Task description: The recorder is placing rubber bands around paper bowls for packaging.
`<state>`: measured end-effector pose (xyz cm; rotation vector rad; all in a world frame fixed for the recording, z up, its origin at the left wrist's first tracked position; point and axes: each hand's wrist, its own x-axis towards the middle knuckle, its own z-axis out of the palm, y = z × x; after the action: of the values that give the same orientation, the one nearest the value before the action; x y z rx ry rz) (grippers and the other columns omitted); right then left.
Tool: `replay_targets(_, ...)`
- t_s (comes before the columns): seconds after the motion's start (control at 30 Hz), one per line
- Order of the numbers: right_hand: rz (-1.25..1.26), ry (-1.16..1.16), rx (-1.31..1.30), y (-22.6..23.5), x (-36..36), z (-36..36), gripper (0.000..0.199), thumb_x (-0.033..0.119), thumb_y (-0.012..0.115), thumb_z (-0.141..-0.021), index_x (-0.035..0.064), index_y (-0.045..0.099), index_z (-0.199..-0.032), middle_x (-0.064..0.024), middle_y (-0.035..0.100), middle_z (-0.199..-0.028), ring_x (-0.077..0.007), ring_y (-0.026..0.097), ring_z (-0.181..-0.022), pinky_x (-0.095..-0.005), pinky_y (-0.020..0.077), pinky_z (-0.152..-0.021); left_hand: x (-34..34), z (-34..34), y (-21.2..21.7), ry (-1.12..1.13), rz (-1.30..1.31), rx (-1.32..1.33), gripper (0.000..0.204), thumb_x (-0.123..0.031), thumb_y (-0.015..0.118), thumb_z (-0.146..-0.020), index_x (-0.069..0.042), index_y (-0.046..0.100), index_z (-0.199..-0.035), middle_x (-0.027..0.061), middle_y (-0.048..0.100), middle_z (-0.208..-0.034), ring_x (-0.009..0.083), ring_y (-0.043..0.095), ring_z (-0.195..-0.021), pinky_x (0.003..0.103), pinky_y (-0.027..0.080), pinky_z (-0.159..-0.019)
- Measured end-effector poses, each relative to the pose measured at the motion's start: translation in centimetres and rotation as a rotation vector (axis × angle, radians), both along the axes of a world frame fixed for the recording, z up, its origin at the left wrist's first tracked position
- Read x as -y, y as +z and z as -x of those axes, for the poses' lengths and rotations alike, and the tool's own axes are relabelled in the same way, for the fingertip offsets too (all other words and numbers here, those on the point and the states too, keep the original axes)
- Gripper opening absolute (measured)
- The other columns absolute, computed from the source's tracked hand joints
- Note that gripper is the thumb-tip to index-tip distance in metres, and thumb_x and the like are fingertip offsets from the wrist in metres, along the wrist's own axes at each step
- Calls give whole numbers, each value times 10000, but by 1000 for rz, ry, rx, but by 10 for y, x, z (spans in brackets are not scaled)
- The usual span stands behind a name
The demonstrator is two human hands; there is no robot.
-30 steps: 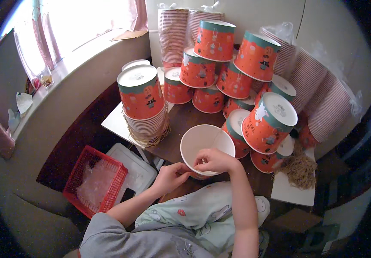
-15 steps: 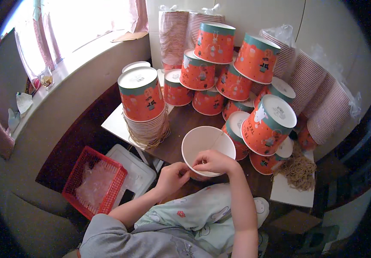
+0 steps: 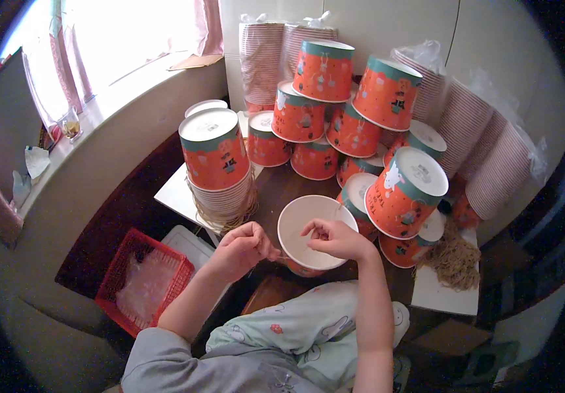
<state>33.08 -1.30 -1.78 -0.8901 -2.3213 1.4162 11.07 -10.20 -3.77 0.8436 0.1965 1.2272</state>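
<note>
An open paper bucket [image 3: 302, 226], white inside and orange outside, stands upright on the dark table in front of me. A thin pale cord [image 3: 341, 205] shows at its right rim. My left hand [image 3: 240, 251] is closed in a pinch just outside the left rim. A bit of cord seems to run from its fingertips to the bucket wall, though it is very fine. Over the bucket's mouth hovers my right hand [image 3: 338, 239], fingers bent, thumb and forefinger apart, nothing plain between them. To the left stands a nested bucket stack [image 3: 215, 154], upside down, with cord loops hanging round it.
Upside-down orange buckets [image 3: 325, 72] are piled behind and to the right. Bagged bucket stacks [image 3: 263, 62] line the wall. A bundle of tan cords [image 3: 452, 259] lies at the table's right end. A red plastic basket [image 3: 181, 278] holding clear plastic sits low at left.
My left hand has moved up and left, away from the rim. My right hand has lifted off the near rim and its fingers have parted.
</note>
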Motion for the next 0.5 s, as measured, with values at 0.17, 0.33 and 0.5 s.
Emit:
replay_targets(0.17,48,27,-140,-5,-2,0,117,42,524,-781,31,525,-898,-21,551,-769,-78,527,-760,-216,428,-701,-12,-12,14,138,72,-413,116,-136,510,-846,-24,482,-859,38,545,-798,116,558,-742,259,476,-670)
replay_targets(0.33,-19,113,-261,1,4,1,116,-31,464,-765,26,539,-833,-18,557,-806,-87,527,-801,-224,420,-742,-23,-25,4,249,14,-792,185,-128,536,-834,6,550,-961,19,562,-813,67,550,-712,215,483,-611)
replay_targets(0.5,-77,119,-282,4,5,1,148,-61,456,-716,17,556,-791,-21,559,-777,-93,526,-774,-217,415,-727,-25,-29,-4,250,-120,-849,179,-111,575,-802,15,572,-929,19,575,-808,74,544,-663,208,452,-584)
